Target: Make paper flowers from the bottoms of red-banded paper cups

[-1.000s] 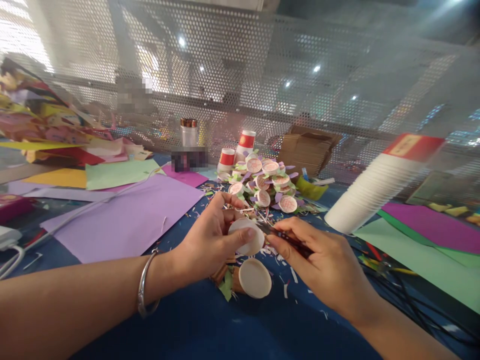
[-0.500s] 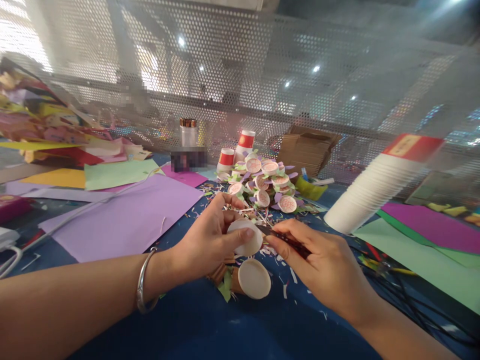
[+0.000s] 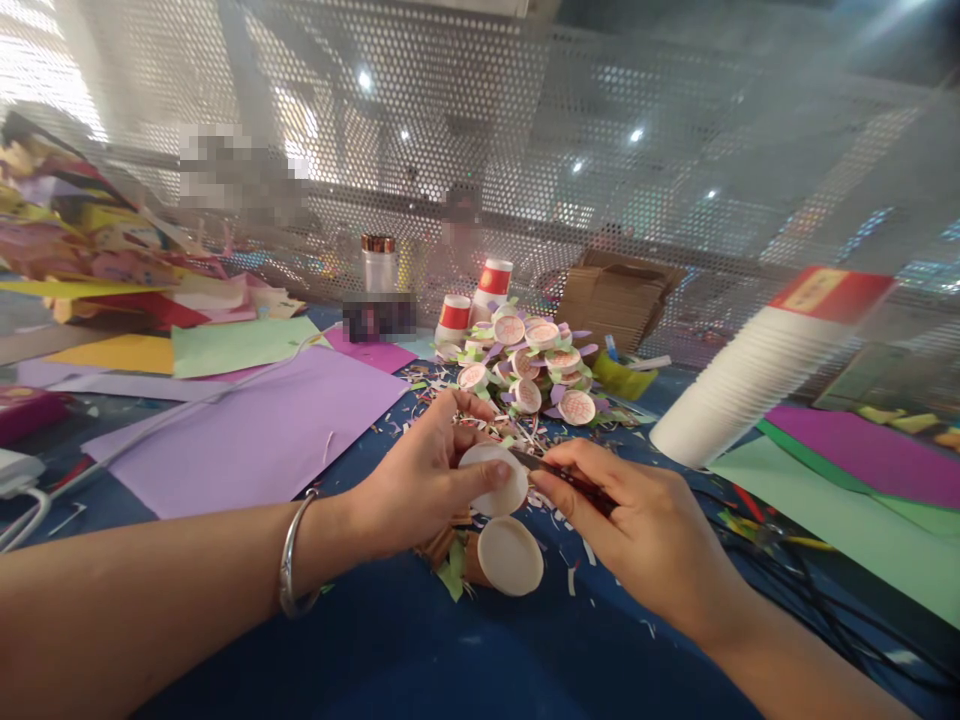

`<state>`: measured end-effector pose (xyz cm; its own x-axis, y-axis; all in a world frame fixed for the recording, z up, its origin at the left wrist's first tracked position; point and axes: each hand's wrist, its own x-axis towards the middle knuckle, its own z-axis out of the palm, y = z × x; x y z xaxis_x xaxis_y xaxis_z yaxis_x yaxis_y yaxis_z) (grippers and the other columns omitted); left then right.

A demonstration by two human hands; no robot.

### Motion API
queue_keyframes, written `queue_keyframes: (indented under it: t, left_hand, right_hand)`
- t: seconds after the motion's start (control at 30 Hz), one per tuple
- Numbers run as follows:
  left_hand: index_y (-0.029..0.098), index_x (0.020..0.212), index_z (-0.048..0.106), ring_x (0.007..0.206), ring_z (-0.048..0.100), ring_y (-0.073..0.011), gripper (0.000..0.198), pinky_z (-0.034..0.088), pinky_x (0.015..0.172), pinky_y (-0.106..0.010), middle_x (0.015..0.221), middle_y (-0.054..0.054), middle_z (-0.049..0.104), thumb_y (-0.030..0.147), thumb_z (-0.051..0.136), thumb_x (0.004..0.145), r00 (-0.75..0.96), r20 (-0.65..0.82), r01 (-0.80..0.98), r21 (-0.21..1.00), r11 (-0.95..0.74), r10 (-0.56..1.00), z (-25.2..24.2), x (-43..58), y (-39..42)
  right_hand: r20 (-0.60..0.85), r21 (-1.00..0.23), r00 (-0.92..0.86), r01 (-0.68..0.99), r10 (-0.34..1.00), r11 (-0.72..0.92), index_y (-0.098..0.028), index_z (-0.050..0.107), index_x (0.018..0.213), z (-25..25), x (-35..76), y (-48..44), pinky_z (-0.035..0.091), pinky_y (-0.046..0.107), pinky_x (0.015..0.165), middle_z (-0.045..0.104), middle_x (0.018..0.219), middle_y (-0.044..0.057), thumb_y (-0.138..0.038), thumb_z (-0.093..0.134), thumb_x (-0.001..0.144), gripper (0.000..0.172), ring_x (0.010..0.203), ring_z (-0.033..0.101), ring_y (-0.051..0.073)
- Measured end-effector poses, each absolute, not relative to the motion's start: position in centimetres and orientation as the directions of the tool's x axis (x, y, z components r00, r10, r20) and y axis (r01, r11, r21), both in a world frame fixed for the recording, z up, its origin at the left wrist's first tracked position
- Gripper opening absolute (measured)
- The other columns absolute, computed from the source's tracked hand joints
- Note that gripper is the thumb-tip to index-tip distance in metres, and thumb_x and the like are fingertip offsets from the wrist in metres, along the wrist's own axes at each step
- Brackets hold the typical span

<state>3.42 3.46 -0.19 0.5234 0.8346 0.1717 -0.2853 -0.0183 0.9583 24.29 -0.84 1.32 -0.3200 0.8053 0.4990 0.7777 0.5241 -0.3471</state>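
Between the thumb and fingers of my left hand (image 3: 442,465) is a round white paper disc (image 3: 510,495), which looks like the bottom of a paper cup. My right hand (image 3: 630,520) grips a dark craft knife (image 3: 581,483), its blade pointing left at the disc's upper right edge. Part of the handle is hidden in my fingers. Just below the disc, a second white cup bottom (image 3: 511,556) lies tilted on the table, against brown cardboard and a green paper scrap (image 3: 452,573). Beyond my hands is a pile of printed cup bottoms (image 3: 525,365) with green and purple paper pieces.
A tall leaning stack of paper cups (image 3: 757,370) stands at right. Purple paper (image 3: 255,430) covers the left side, with a white cable across it. Paper shreds (image 3: 570,580) litter the blue table. Black cables (image 3: 825,600) lie at lower right, folded cardboard (image 3: 615,300) behind.
Almost nothing differs. My hands, the disc and the knife hold nearly the same pose, with a slight shift of the whole view.
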Motion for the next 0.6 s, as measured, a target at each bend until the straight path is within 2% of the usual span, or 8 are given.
queue_keyframes:
  t: [0.1, 0.2, 0.3, 0.37, 0.5, 0.6]
  left_hand:
    - [0.021, 0.11, 0.042, 0.073, 0.071, -0.0174, 0.045, 0.055, 0.065, -0.028, 0.083, -0.001, 0.068, 0.028, 0.077, 0.082, 0.49, 0.142, -0.275, 0.962, -0.002, 0.86, -0.1, 3.4, 3.4]
    - [0.022, 0.108, 0.043, 0.069, 0.071, -0.018, 0.036, 0.057, 0.061, -0.029, 0.082, -0.001, 0.068, 0.028, 0.071, 0.087, 0.374, 0.109, -0.271, 0.963, -0.003, 0.921, 0.2, 3.4, 3.7]
    - [0.022, 0.108, 0.042, 0.068, 0.071, -0.0187, 0.023, 0.057, 0.055, -0.029, 0.083, -0.003, 0.069, 0.023, 0.06, 0.094, 0.255, 0.005, -0.246, 0.967, 0.06, 0.967, 0.8, 3.2, 4.1]
    - [0.021, 0.108, 0.041, 0.068, 0.07, -0.0182, 0.022, 0.056, 0.053, -0.028, 0.084, -0.004, 0.068, 0.018, 0.058, 0.093, 0.203, -0.041, -0.233, 0.968, 0.089, 0.978, 1.2, 3.2, 4.4]
    - [0.018, 0.104, 0.045, 0.073, 0.067, -0.0137, 0.032, 0.057, 0.064, -0.027, 0.086, -0.002, 0.065, 0.006, 0.067, 0.084, 0.133, -0.01, -0.248, 0.968, 0.043, 0.991, 1.3, 3.1, 4.9]
    - [0.016, 0.104, 0.051, 0.077, 0.065, -0.0116, 0.033, 0.054, 0.069, -0.024, 0.088, -0.002, 0.066, 0.007, 0.071, 0.08, 0.129, 0.034, -0.254, 0.967, -0.001, 0.991, 1.0, 3.0, 5.3]
  right_hand:
    - [0.48, -0.36, -0.31, 0.784, 0.821, 0.506, -0.023, 0.064, 0.094, 1.5, 24.2, -0.9, 0.044, 0.026, 0.056, 0.067, 0.066, -0.005, -0.035, 0.058, 0.101, 0.016, 0.055, 0.059, 0.012]
    - [0.45, -0.417, -0.242, 0.794, 0.86, 0.442, -0.023, 0.063, 0.094, 1.5, 24.4, -0.7, 0.042, 0.027, 0.052, 0.066, 0.064, -0.004, -0.041, 0.057, 0.101, 0.02, 0.051, 0.055, 0.013]
    - [0.33, -0.496, -0.187, 0.799, 0.925, 0.339, -0.023, 0.061, 0.094, 1.4, 24.3, -0.4, 0.038, 0.028, 0.048, 0.063, 0.06, -0.004, -0.052, 0.057, 0.098, 0.029, 0.048, 0.051, 0.014]
    - [0.222, -0.55, -0.203, 0.781, 0.954, 0.294, -0.023, 0.059, 0.091, 1.4, 24.1, -0.3, 0.04, 0.028, 0.05, 0.063, 0.061, -0.004, -0.054, 0.058, 0.096, 0.031, 0.052, 0.055, 0.015]
    - [0.03, -0.637, -0.239, 0.744, 0.97, 0.203, -0.023, 0.061, 0.095, 1.1, 23.4, -0.4, 0.048, 0.03, 0.06, 0.072, 0.077, 0.0, -0.049, 0.069, 0.089, 0.028, 0.067, 0.067, 0.019]
    - [-0.034, -0.591, -0.252, 0.786, 0.967, 0.184, -0.022, 0.064, 0.095, 0.8, 23.3, -0.4, 0.046, 0.03, 0.059, 0.072, 0.077, 0.001, -0.039, 0.068, 0.09, 0.018, 0.066, 0.066, 0.02]
